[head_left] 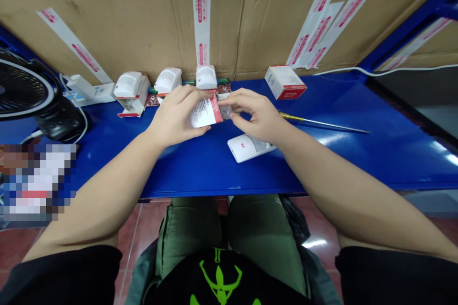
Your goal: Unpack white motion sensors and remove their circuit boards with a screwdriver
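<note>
A small white-and-red carton (205, 111) sits tilted in the air over the middle of the blue steel bench (322, 167), gripped by the L hand (175, 116), fingers across its top, thumb side below. The R hand (256, 115) is at the carton's right end, fingers curled narrow in a pinch on a bit of clear plastic (225, 112) (looks like a bag or sleeve, hard to tell w/ the fingers over it). Just below the R hand, a white PIR motion sensor (248, 147) lies on its back. Behind the hands, along the cardboard wall (107, 14), stand 3 more sensors: one (128, 85) on an opened carton (134, 105), one (167, 80) and one (206, 77), w/ red PCBs (224, 88) by them. Right of the hands: a yellow-handled screwdriver (322, 122) and a closed white-and-red box (285, 82). Far left: a black desk fan (25, 88) and a white power strip (91, 94). Red-printed white tape (202, 9) runs over the cardboard seams.
</note>
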### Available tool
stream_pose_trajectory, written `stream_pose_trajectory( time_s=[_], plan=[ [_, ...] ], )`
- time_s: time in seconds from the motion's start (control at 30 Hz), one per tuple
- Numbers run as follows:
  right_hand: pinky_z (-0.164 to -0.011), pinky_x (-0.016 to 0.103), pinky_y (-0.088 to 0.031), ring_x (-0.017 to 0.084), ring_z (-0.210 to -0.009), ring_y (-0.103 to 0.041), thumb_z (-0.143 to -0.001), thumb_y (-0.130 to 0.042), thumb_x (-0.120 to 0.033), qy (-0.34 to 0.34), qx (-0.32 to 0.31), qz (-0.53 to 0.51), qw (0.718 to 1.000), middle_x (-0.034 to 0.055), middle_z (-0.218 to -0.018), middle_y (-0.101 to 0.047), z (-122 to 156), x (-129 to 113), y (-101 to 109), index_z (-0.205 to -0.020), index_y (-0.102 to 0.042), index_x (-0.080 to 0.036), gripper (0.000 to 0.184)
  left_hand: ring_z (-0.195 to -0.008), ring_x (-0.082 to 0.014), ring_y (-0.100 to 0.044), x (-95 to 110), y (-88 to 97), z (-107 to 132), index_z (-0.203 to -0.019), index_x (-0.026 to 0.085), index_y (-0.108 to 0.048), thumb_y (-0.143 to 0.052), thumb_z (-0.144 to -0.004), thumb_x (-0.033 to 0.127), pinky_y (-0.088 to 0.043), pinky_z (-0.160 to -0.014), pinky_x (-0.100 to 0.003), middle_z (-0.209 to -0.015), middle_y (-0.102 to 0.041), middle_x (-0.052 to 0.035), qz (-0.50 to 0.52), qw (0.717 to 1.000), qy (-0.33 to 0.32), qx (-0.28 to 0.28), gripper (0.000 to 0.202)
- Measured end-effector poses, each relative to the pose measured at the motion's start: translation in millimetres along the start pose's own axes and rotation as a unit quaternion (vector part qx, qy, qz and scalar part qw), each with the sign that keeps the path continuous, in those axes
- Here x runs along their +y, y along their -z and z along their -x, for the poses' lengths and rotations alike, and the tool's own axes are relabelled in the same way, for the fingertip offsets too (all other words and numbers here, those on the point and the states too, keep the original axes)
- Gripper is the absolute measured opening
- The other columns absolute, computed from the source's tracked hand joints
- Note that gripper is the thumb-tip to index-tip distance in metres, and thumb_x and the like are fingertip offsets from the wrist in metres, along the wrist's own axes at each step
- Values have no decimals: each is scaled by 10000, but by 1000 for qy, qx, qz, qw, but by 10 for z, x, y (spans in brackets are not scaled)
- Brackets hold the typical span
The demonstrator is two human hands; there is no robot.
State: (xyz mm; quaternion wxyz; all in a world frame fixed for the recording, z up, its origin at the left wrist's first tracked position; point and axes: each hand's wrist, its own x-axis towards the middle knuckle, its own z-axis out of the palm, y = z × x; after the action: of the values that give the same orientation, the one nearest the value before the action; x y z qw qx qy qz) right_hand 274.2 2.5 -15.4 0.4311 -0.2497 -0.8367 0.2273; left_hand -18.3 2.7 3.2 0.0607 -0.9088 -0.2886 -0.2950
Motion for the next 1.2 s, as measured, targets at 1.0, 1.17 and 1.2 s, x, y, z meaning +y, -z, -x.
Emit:
stream_pose_trajectory(
  time_s=[1.0, 1.17, 1.2],
  plan=[
    [-955, 423, -601, 251, -1024, -747, -968, -671, -227, -29, -67, 24, 997, 62, -1121, -813, -16, -121, 25, -1099, -711, -263, 142, -1360, -399, -720, 56, 13, -45, -1496, 251, -657, -802, -985, 521, -565, -1157, -567, -1464, -777, -151, 9, 1000, -3, -29, 596],
    [-949, 443, -617, 248, -997, -753, -954, -710, -260, -17, -19, 21, 999, 77, -1138, -824, -17, -65, 36, -1131, -694, -251, 178, -1362, -396, -702, 19, 31, -33, -1547, 249, -623, -814, -957, 498, -555, -1168, -568, -1504, -750, -163, 11, 1000, 5, -29, 668],
    [-958, 444, -617, 249, -1017, -754, -950, -717, -263, -13, -9, 19, 1000, 84, -1166, -818, -14, -42, 29, -1178, -685, -246, 232, -1366, -396, -696, 19, 29, -33, -1558, 248, -614, -810, -956, 497, -550, -1171, -568, -1512, -745, -165, 13, 999, 6, -29, 680]
  ],
)
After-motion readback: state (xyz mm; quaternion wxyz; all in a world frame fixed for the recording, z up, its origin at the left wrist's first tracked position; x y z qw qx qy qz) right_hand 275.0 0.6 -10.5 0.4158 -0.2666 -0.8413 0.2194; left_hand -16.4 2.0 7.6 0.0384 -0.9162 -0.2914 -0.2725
